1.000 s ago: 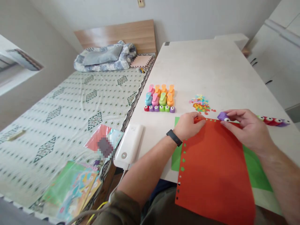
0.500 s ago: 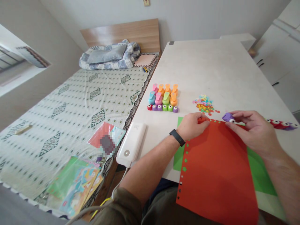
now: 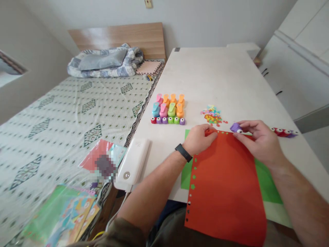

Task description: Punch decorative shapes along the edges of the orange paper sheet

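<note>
A red sheet of paper [image 3: 226,185] lies over a green sheet [image 3: 267,181] at the near edge of the white table [image 3: 218,79]; small shapes are punched along its left and far edges. My left hand [image 3: 199,139] is closed on the red sheet's far left corner. My right hand [image 3: 257,140] pinches a small purple paper punch [image 3: 235,127] against the sheet's far edge. A dark band sits on my left wrist.
Rows of coloured paper punches [image 3: 168,109] stand mid-table, with a heap of punched confetti [image 3: 212,116] to their right. More small punches [image 3: 284,132] lie right of my right hand. A white device [image 3: 132,164] rests at the table's left edge, beside a bed [image 3: 64,116].
The view shifted leftwards as my head moved. Both hands stay at the red sheet's far edge, the right one keeping the purple punch.
</note>
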